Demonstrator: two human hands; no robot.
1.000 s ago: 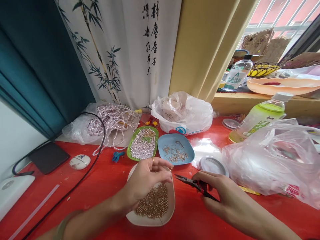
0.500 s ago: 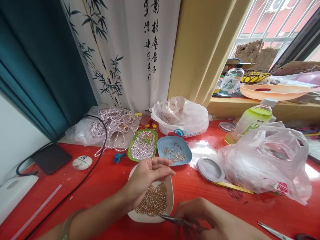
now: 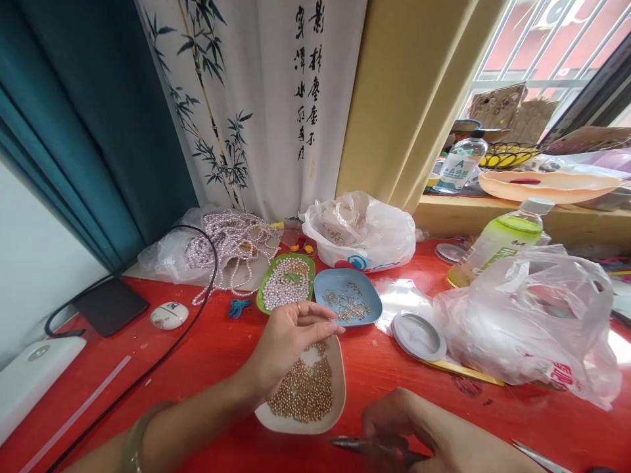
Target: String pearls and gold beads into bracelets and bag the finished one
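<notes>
My left hand [image 3: 288, 345] hovers over a white dish [image 3: 338, 394] of small gold beads [image 3: 303, 394], thumb and fingers pinched together on something too small to make out. My right hand [image 3: 419, 430] rests low at the table's near edge, fingers closed round dark pliers [image 3: 367, 447] whose tip points left. Beyond the white dish lie a green dish of pale pearls [image 3: 287, 282] and a blue dish of small metal pins [image 3: 348, 303].
On the red table [image 3: 197, 368] lie pearl strands on a plastic bag [image 3: 227, 246], a white bag [image 3: 362, 230], a large clear bag [image 3: 532, 322], a round lid [image 3: 418, 335], a green bottle [image 3: 497, 243], a black cable [image 3: 162, 355] and scissors [image 3: 537, 454] at the bottom right.
My right hand drew the pliers back from beside the dish towards the near edge. The view shifted slightly. My left hand stayed pinched over the gold beads.
</notes>
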